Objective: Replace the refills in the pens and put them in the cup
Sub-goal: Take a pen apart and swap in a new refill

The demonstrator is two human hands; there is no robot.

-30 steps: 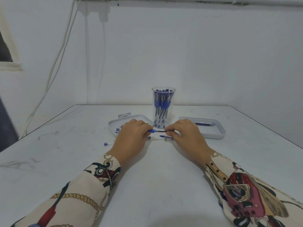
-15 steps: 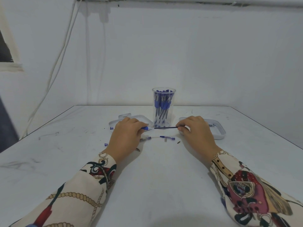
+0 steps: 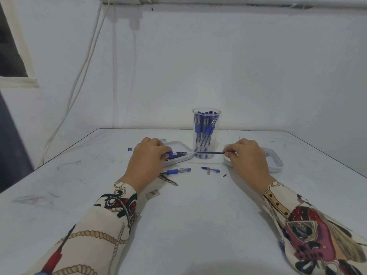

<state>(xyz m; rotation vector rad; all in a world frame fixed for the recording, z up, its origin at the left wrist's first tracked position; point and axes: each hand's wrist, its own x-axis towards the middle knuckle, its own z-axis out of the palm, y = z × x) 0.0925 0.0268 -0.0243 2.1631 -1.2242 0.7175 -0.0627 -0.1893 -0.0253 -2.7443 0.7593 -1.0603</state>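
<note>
The left hand [image 3: 148, 155] grip grasps the pen barrel [image 3: 176, 154]; the right hand [image 3: 245, 153] pinches the refill [image 3: 210, 153], whose long axis runs left-right, above the worktop [image 3: 188, 215] before the cup [image 3: 206, 133].

Our left hand [image 3: 148, 157] grips a pen [image 3: 178, 154]. Our right hand [image 3: 248, 156] pinches its refill [image 3: 210, 153], in front of the cup [image 3: 206, 133].
</note>
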